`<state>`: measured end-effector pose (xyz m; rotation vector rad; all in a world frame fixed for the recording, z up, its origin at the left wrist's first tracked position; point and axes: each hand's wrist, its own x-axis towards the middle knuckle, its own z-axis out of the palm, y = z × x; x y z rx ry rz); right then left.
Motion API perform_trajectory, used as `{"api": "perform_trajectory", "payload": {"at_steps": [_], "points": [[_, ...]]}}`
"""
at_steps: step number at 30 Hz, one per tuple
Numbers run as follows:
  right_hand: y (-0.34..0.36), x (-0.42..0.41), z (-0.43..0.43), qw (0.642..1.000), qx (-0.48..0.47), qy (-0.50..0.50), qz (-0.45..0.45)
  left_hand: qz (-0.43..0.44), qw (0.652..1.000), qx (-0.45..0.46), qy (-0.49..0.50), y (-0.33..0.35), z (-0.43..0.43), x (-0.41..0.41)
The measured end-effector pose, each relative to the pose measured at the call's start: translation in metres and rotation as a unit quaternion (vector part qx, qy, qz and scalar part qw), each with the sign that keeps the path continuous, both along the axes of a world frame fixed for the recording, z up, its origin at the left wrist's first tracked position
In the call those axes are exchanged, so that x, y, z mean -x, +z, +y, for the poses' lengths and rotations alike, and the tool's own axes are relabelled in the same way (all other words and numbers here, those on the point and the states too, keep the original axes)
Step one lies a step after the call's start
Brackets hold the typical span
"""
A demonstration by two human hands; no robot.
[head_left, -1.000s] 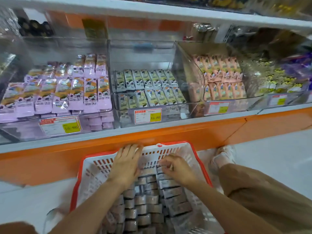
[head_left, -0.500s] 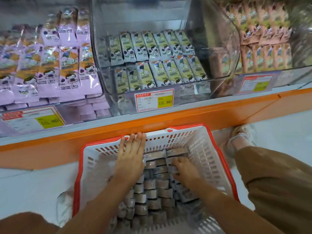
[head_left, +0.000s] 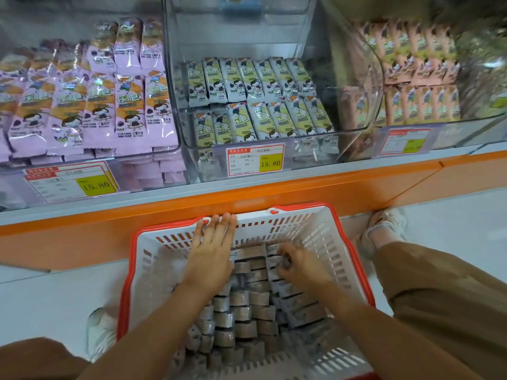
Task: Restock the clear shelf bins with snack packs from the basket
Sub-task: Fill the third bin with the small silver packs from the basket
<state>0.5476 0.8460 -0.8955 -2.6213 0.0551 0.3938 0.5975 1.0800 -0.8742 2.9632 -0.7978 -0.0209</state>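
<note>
The shelf [head_left: 301, 187] runs across the top of my view with an orange front edge, and three clear bins stand side by side on it. The left bin [head_left: 137, 171] holds purple packs stacked high. The middle bin [head_left: 315, 152] holds two rows of green-grey packs with bare wall above them, so I judge it to be the one with room. The right bin [head_left: 466, 127] holds pink packs and is blurred at its far side. Below the shelf, on the floor between my knees, sits the basket [head_left: 126, 283], white mesh with a red rim, its far wall close against the shelf base. The snack packs [head_left: 247, 311] lie inside it in tight rows, grey-wrapped and seen edge-on; none has left the basket. My hands are apart, both inside the basket. My left hand [head_left: 210, 253] lies flat over the left rows, fingers straight, tips on the far rim; it holds nothing. My right hand [head_left: 299, 266] is curled down into the upper right rows; motion blur prevents me from telling whether it has closed on a pack. The step in hand is gathering a handful. The next move calls for a firm grip on several packs, a lift clear of the rim, and placement in the matching bin above the price tag [head_left: 253, 160].
</note>
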Motion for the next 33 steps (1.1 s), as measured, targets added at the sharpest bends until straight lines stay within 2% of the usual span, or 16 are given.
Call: {"api": "perform_trajectory", "payload": {"at_steps": [2, 5, 10, 13, 17, 20, 23, 26, 29, 33], "points": [[0.017, -0.005, 0.0, 0.993, -0.114, -0.029, -0.024, 0.002, 1.0, 0.031, 0.001, 0.002, 0.001, 0.0], [0.045, -0.01, 0.005, 0.962, -0.262, -0.057, -0.049, -0.001, 0.997, 0.074, -0.025, 0.009, 0.001, 0.0], [0.101, -0.011, 0.019, 0.919, -0.382, -0.064, -0.08, 0.164, 0.964, 0.205, -0.039, 0.048, -0.006, 0.006], [0.127, -0.007, 0.02, 0.92, -0.379, -0.028, -0.094, 0.15, 0.945, 0.287, -0.041, 0.064, -0.001, 0.002], [0.152, -0.001, 0.017, 0.941, -0.317, 0.032, -0.115, 0.033, 0.953, 0.284, -0.096, 0.084, 0.011, -0.001], [0.171, 0.005, 0.019, 0.949, -0.273, 0.071, -0.138, -0.039, 0.946, 0.298, -0.118, 0.106, 0.015, 0.006], [0.193, 0.007, 0.022, 0.938, -0.274, 0.08, -0.196, -0.123, 0.937, 0.311, -0.102, 0.128, 0.016, 0.015], [0.219, 0.004, 0.024, 0.916, -0.304, 0.061, -0.256, -0.211, 0.919, 0.332, -0.029, 0.152, 0.021, 0.016], [0.245, -0.008, 0.034, 0.894, -0.322, 0.011, -0.313, -0.243, 0.931, 0.271, 0.014, 0.164, 0.03, 0.007], [0.266, -0.039, 0.058, 0.887, -0.275, -0.036, -0.368, -0.241, 0.96, 0.134, 0.049, 0.158, 0.038, -0.003]]}}
